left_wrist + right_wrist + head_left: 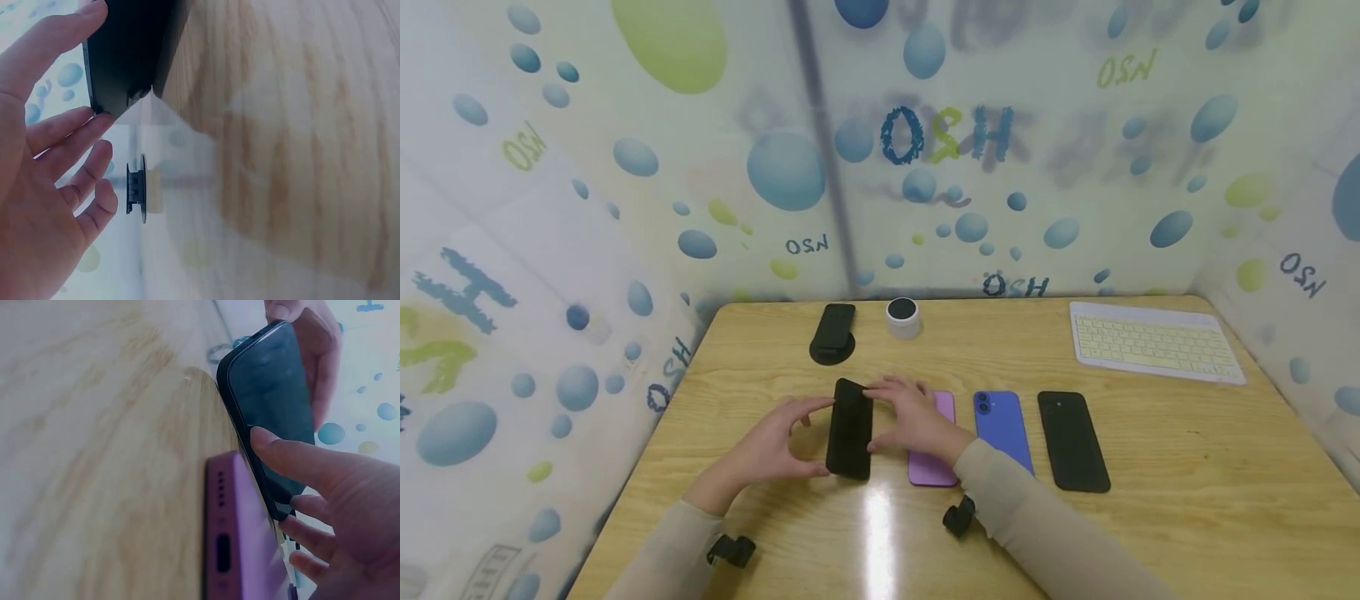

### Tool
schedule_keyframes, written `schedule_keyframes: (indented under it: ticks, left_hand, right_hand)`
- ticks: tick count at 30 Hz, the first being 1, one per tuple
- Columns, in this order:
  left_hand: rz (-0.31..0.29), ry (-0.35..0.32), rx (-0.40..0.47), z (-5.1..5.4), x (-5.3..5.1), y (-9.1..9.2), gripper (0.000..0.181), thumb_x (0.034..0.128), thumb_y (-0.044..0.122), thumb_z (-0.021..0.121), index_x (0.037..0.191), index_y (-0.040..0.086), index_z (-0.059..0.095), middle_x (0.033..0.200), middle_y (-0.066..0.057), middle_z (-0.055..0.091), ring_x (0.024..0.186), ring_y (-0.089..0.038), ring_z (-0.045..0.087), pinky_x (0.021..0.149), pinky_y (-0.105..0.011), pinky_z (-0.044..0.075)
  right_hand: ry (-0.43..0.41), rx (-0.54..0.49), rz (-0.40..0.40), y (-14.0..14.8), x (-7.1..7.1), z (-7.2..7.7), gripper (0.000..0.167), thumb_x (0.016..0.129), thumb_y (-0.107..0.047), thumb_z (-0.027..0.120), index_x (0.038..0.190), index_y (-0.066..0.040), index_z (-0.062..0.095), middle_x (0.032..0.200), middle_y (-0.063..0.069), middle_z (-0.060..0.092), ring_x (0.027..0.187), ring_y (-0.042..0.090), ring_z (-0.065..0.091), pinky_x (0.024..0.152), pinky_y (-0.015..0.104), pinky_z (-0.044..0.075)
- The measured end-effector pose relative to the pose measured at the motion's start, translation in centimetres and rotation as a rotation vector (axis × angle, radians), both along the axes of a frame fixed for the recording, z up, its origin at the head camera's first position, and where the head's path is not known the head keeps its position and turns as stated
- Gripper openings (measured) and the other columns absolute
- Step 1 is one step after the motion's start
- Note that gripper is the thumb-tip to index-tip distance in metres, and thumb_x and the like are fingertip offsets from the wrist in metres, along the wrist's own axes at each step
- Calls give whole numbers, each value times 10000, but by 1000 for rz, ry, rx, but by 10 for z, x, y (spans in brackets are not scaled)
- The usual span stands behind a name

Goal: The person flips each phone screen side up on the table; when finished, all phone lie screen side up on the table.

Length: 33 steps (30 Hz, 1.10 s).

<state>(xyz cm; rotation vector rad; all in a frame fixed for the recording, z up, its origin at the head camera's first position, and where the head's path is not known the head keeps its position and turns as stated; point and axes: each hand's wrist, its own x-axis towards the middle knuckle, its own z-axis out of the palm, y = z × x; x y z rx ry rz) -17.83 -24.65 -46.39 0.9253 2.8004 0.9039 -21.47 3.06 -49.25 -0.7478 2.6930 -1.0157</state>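
A black phone [850, 433], dark screen up, is held at the middle of the wooden table, its left edge raised so that its back shows in the left wrist view. My left hand [767, 450] grips its left side, with thumb and fingertips at the two ends. On the right side, my right hand [917, 421] holds it, thumb [265, 439] against the long edge and fingertips near the far corner. A purple phone [933, 471] lies flat, partly hidden under the right hand; its port end [224, 531] shows in the right wrist view.
Right of the purple phone lie a blue phone [1006, 421] and another black phone [1073, 442]. At the back stand a black charging stand [832, 333] and a small white cylinder [902, 321] with a dark top. A white keyboard [1153, 342] lies at the back right.
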Motion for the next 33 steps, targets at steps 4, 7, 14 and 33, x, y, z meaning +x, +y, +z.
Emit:
schedule_keyframes:
  ticks: [4,7,14,33]
  left_hand:
    - [18,-30,-14,-5,-2,-3,921,686,353,970,1487,164,555,1439,-13,619,1017,-210,542,850,-401,492]
    - [54,-72,-41,-8,0,-4,934,670,348,979,1489,196,557,1418,6,617,1039,-199,526,861,-381,488]
    - [119,-106,-135,-12,2,0,936,637,353,986,1463,185,580,1231,2,589,1057,-150,503,862,-338,498]
    - [46,7,-278,-8,-1,6,985,625,409,966,1465,80,570,1456,-77,584,1202,-228,498,1026,-471,487]
  right_hand:
    - [3,9,-1,3,0,1,854,714,-398,946,1468,-210,593,1563,7,513,1542,292,301,1191,684,113]
    - [17,9,2,4,1,2,846,710,-408,949,1455,-195,608,1540,2,528,1514,286,343,1185,695,118]
    - [49,16,17,4,-1,0,853,703,-427,949,1443,-160,620,1523,5,540,1464,273,415,1172,688,146]
    - [39,43,54,3,-2,-3,861,758,-476,900,1493,-175,568,1592,11,479,1508,273,356,1197,685,88]
